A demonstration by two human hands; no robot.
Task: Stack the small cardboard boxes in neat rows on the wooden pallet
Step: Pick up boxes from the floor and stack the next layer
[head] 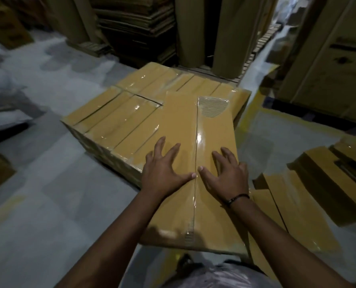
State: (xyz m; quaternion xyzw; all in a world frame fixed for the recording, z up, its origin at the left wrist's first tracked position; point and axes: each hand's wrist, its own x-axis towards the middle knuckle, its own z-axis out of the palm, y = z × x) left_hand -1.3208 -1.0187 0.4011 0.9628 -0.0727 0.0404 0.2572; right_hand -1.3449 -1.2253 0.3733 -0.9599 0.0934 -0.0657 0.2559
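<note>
A long flat taped cardboard box (185, 125) lies on top of a stack of similar boxes (114, 123) in the middle of the floor, its near end overhanging towards me. My left hand (164, 167) rests flat on its top with fingers spread, left of the tape seam. My right hand (227, 173) lies flat on the right side of the seam, fingers straight, a dark band on the wrist. The pallet under the stack is hidden.
More taped boxes (318, 183) lie on the floor at the right. Tall cardboard rolls (193, 28) and stacked flat sheets (137, 28) stand behind the stack. A wooden crate (335, 59) is at the far right. Grey floor (48, 183) spreads to the left.
</note>
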